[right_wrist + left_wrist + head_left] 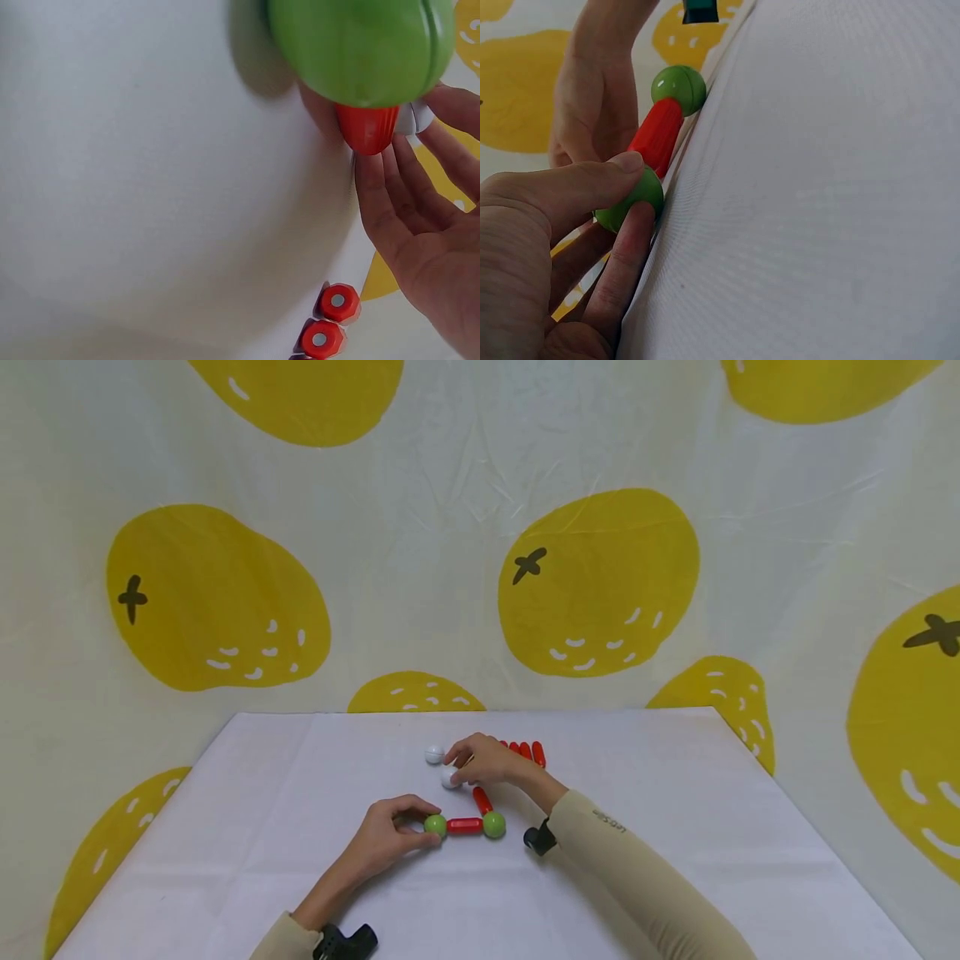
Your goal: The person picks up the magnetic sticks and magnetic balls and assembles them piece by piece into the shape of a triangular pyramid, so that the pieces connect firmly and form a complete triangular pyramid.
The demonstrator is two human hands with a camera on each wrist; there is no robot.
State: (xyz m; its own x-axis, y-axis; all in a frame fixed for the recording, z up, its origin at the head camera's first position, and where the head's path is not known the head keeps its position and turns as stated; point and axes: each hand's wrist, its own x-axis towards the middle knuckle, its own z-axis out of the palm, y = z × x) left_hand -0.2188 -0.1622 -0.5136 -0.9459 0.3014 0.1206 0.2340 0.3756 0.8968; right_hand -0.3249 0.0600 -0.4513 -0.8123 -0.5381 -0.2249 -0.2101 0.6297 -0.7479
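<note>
My left hand (381,837) pinches a green ball (435,826) between thumb and fingers. A red rod (465,827) joins that ball to a second green ball (493,825) on its right. From the second ball another red rod (482,799) slants away toward the back. Beyond that rod, my right hand (491,762) grips a white ball (450,777) with its fingertips. In the right wrist view the white ball (414,118) shows only partly, behind the slanting rod (367,129); whether they touch I cannot tell.
Another white ball (434,755) lies just left of the right hand. Several loose red rods (538,754) lie side by side behind that hand, partly hidden by it. Their ends show silver discs in the right wrist view. A white cloth covers the table (675,793).
</note>
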